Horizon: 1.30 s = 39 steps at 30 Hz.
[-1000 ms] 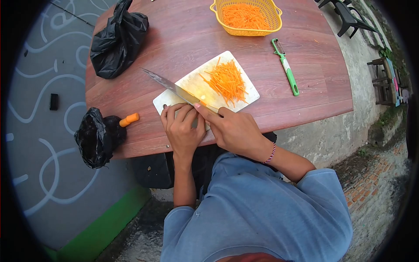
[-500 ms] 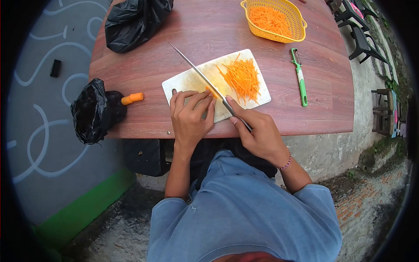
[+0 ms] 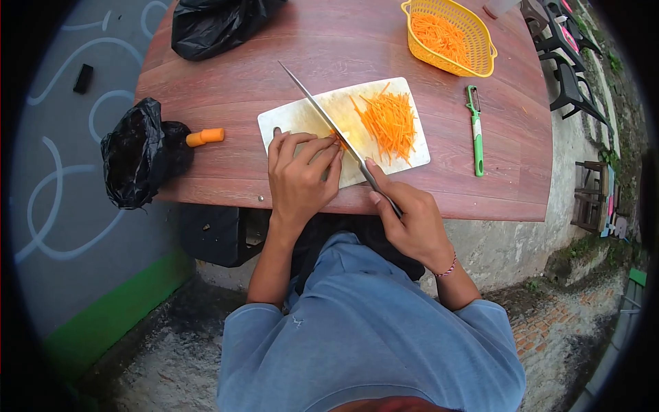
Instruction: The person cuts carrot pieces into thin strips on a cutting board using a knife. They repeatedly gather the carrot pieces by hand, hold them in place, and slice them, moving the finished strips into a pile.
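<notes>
A white cutting board (image 3: 302, 113) lies at the table's near edge. My right hand (image 3: 412, 216) grips the handle of a long kitchen knife (image 3: 317, 105), its blade slanting across the board to the upper left. Beside the blade, my left hand (image 3: 302, 175) presses bent fingertips onto a small piece of carrot (image 3: 338, 136), mostly hidden by the fingers and knife. A heap of thin carrot strips (image 3: 389, 125) rests on the board's right part, apart from both hands.
A yellow basket (image 3: 491, 63) of carrot strips stands at the far right, with a green peeler (image 3: 477, 141) nearer. At left, an orange carrot piece (image 3: 206, 136) lies against an open black plastic bag (image 3: 130, 161). Another black bag (image 3: 213, 31) sits farther back.
The view has shifted slightly, moving the basket and peeler a little right and down in it. Both hands keep their holds, with the knife still against the carrot piece.
</notes>
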### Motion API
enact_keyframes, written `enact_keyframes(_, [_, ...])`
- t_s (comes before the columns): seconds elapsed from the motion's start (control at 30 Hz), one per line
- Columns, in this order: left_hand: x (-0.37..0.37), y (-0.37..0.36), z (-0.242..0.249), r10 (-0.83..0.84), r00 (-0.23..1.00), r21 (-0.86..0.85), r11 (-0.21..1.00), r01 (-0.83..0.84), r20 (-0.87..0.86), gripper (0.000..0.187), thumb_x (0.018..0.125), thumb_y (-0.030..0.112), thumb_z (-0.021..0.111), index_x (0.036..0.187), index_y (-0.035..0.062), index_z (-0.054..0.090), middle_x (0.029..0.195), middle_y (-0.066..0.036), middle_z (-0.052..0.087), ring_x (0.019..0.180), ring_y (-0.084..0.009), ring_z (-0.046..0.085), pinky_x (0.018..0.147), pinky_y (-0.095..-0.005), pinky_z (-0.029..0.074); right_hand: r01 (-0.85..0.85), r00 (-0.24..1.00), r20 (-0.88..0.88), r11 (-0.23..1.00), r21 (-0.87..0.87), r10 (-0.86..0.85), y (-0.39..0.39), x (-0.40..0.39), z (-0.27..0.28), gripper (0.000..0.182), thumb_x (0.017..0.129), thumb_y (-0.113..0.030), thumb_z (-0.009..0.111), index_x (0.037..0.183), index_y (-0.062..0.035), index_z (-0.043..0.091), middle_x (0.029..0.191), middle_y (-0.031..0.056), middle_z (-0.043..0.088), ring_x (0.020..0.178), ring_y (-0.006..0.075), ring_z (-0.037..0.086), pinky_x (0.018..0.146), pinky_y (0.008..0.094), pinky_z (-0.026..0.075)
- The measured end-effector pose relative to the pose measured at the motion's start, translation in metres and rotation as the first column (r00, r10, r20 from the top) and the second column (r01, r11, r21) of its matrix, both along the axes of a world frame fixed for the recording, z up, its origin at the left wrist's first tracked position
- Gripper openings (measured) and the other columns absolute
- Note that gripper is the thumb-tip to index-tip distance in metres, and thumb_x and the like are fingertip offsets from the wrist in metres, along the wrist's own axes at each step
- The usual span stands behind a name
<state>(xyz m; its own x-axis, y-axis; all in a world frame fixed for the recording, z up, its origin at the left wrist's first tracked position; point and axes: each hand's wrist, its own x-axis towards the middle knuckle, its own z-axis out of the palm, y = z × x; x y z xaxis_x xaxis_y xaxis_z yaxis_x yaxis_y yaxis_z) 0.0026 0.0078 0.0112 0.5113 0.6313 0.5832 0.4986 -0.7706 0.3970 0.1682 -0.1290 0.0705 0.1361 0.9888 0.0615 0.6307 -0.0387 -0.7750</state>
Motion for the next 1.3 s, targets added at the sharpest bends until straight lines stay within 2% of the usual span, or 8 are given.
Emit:
enact_keyframes(0.27, [-0.001, 0.0, -0.006, 0.002, 1.0, -0.022, 1.0, -0.001, 0.023, 0.015, 0.084, 0.013, 0.083, 0.098, 0.0083, 0.083, 0.107, 0.001, 0.08, 0.104, -0.0232, 0.069, 0.109, -0.053, 0.044, 0.007, 0.998, 0.067, 0.999, -0.043, -0.004, -0.011, -0.004, 0.005, 0.054, 0.1, -0.003, 0.069, 0.153, -0.0069, 0.061, 0.082, 0.0174, 0.067, 0.07, 0.0328, 0.066, 0.071, 0.0407, 0.054])
enact_keyframes(0.33, [-0.001, 0.001, -0.005, 0.0, 1.0, -0.024, 1.0, 0.0, 0.03, 0.015, 0.084, 0.013, 0.083, 0.098, 0.0084, 0.083, 0.107, 0.001, 0.08, 0.104, -0.0231, 0.069, 0.108, -0.0529, 0.044, 0.007, 0.993, 0.118, 0.997, -0.073, 0.002, -0.011, -0.006, 0.004, 0.056, 0.102, -0.009, 0.067, 0.156, -0.0126, 0.058, 0.078, 0.0158, 0.064, 0.069, 0.0354, 0.068, 0.066, 0.0478, 0.055])
enact_keyframes(0.53, [-0.002, 0.001, -0.006, -0.019, 1.0, -0.001, 1.0, 0.019, 0.005, 0.014, 0.084, 0.014, 0.083, 0.097, 0.0091, 0.083, 0.104, 0.001, 0.079, 0.104, -0.0229, 0.07, 0.108, -0.0543, 0.044, -0.008, 0.971, 0.238, 1.0, 0.004, 0.007, 0.034, -0.017, -0.015, 0.057, 0.1, -0.01, 0.066, 0.156, -0.0137, 0.058, 0.077, 0.0161, 0.064, 0.067, 0.0362, 0.068, 0.062, 0.0497, 0.056])
enact_keyframes(0.8, [-0.002, -0.002, -0.011, -0.001, 1.0, 0.007, 1.0, 0.001, 0.027, 0.015, 0.087, 0.016, 0.081, 0.099, 0.0086, 0.084, 0.109, 0.001, 0.079, 0.106, -0.0225, 0.069, 0.113, -0.0561, 0.042, -0.01, 1.0, 0.024, 0.998, 0.057, 0.009, 0.034, 0.004, -0.009, 0.051, 0.102, -0.01, 0.067, 0.152, -0.0093, 0.061, 0.09, 0.0257, 0.072, 0.083, 0.042, 0.073, 0.079, 0.048, 0.057])
enact_keyframes(0.87, [-0.002, -0.002, -0.011, 0.002, 1.0, 0.005, 1.0, -0.002, 0.029, 0.015, 0.087, 0.016, 0.081, 0.099, 0.0083, 0.084, 0.109, 0.001, 0.079, 0.106, -0.0225, 0.069, 0.113, -0.0559, 0.042, 0.061, 0.998, 0.014, 0.997, -0.042, -0.061, 0.027, 0.008, -0.006, 0.05, 0.103, -0.008, 0.068, 0.153, -0.0091, 0.062, 0.111, 0.0288, 0.076, 0.099, 0.0281, 0.079, 0.09, 0.0344, 0.056])
enact_keyframes(1.0, [-0.002, -0.002, -0.01, -0.007, 1.0, 0.01, 1.0, 0.007, 0.02, 0.015, 0.087, 0.016, 0.081, 0.099, 0.0078, 0.084, 0.11, 0.0, 0.079, 0.107, -0.0225, 0.069, 0.113, -0.0553, 0.042, 0.093, 0.996, -0.007, 0.996, -0.009, -0.093, 0.02, 0.011, -0.011, 0.05, 0.102, -0.008, 0.068, 0.152, -0.0072, 0.062, 0.113, 0.0285, 0.077, 0.102, 0.0225, 0.078, 0.092, 0.0342, 0.056])
enact_keyframes(1.07, [-0.002, -0.003, -0.008, -0.009, 1.0, 0.009, 1.0, 0.009, 0.016, 0.015, 0.087, 0.016, 0.081, 0.099, 0.0076, 0.084, 0.11, 0.0, 0.079, 0.107, -0.0225, 0.069, 0.112, -0.055, 0.042, 0.065, 0.996, -0.069, 0.996, 0.066, -0.061, 0.018, 0.006, -0.012, 0.049, 0.101, -0.007, 0.069, 0.15, -0.0076, 0.064, 0.097, 0.028, 0.073, 0.086, 0.0413, 0.075, 0.08, 0.0427, 0.057])
enact_keyframes(1.3, [-0.002, -0.003, -0.007, -0.017, 1.0, 0.004, 1.0, 0.017, 0.018, 0.014, 0.086, 0.015, 0.081, 0.098, 0.0067, 0.083, 0.108, -0.001, 0.078, 0.107, -0.0228, 0.068, 0.11, -0.0529, 0.043, 0.028, 0.999, -0.044, 0.998, -0.051, -0.03, 0.012, -0.003, -0.001, 0.052, 0.101, -0.006, 0.069, 0.153, -0.0076, 0.061, 0.092, 0.0252, 0.071, 0.081, 0.0403, 0.073, 0.078, 0.0425, 0.057])
